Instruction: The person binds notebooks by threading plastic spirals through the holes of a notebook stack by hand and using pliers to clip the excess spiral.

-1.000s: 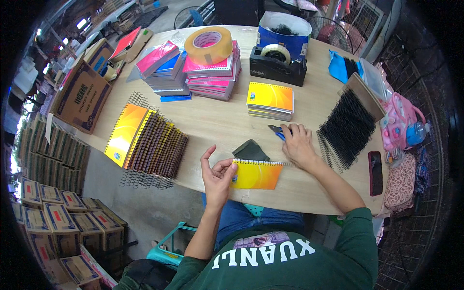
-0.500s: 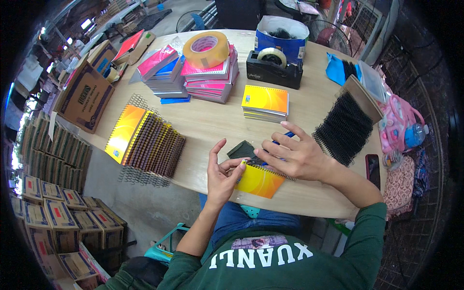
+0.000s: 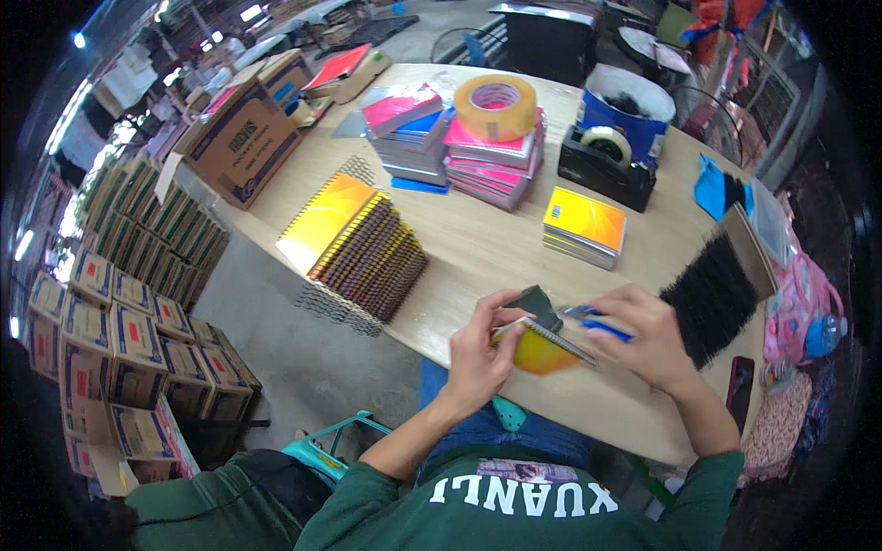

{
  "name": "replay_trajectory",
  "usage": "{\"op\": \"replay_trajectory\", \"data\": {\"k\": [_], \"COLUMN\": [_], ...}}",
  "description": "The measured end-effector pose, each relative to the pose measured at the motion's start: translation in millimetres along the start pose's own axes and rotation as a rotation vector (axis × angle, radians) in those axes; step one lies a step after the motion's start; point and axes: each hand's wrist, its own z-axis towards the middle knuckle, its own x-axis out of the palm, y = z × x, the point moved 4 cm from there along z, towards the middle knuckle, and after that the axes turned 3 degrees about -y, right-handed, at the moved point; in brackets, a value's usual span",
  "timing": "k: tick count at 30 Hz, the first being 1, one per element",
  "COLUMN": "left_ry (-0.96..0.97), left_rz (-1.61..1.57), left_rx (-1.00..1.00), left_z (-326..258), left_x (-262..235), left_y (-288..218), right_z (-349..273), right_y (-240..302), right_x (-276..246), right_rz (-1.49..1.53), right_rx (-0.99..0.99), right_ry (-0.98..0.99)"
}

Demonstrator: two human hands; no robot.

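Observation:
My left hand grips a small yellow-orange spiral notebook, lifted off the wooden table and tilted. My right hand is closed on a blue-handled tool held against the notebook's spiral edge. A dark grey card lies just behind the notebook. A row of unfinished yellow notebooks with loose wire stands to my left. A short stack of finished yellow notebooks lies further back.
Black wire combs lie to the right by a phone. Behind are pink and blue notebook stacks with a tape roll, a black tape dispenser and a blue bucket. Cardboard boxes are stacked at left.
My right hand picked up the blue-handled tool from the table and brought it to the notebook. My left hand lifted the notebook off the table and tilted it.

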Motion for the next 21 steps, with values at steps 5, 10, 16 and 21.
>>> {"op": "replay_trajectory", "data": {"k": [5,10,16,21], "left_ry": [-0.467,0.379,0.821,0.759], "left_rz": [0.289,0.78,0.881,0.814], "left_rx": [0.558,0.458,0.516,0.546], "left_z": [47,178,207,206], "left_x": [-125,-166,-150,-152], "left_y": [-103,-121,-59,-39], "right_z": [-4,-24,-40,-36], "right_y": [-30,-80,-108,-115], "right_x": [-33,12,56,69], "right_rz": [-0.051,-0.28,-0.289,-0.207], "right_rx": [0.161,0.149,0.122,0.01], "right_ry": [-0.168,-0.05,-0.07,-0.076]}}
